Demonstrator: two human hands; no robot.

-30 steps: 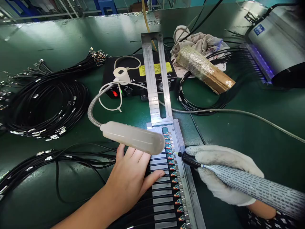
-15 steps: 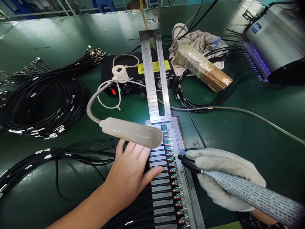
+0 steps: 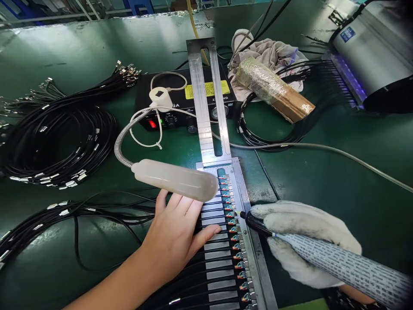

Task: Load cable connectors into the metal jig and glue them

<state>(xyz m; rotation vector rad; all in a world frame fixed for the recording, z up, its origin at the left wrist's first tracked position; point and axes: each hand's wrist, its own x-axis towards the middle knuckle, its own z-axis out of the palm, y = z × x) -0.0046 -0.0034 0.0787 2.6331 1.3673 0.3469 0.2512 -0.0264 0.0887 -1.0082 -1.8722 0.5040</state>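
Observation:
My left hand (image 3: pixel 176 228), bare, lies palm down with fingers stretched over a row of black cables (image 3: pixel 217 259). Its fingertips are hidden under a white lamp head (image 3: pixel 174 178). The cables lie side by side in a metal fixture (image 3: pixel 244 232), their stripped ends showing coloured wires at small metal connectors (image 3: pixel 238 255). My right hand (image 3: pixel 309 241), in a white glove, is closed around a pen-like glue dispenser (image 3: pixel 335 256) with a black front and a grey-white patterned body. Its thin yellowish-green tip is beside a connector in the upper part of the row; contact cannot be made out.
A black control box (image 3: pixel 171 118) stands behind, under a slotted metal bar (image 3: pixel 203 99). Coiled black cables (image 3: pixel 106 146) lie left. A cardboard piece (image 3: pixel 274 90), a cloth (image 3: pixel 271 47) and a silver machine with violet light (image 3: pixel 380 56) are right. A grey hose (image 3: pixel 322 147) crosses the table.
The view has shifted very slightly. My left hand stays in place, and the dispenser tip has moved only a touch along the same connectors.

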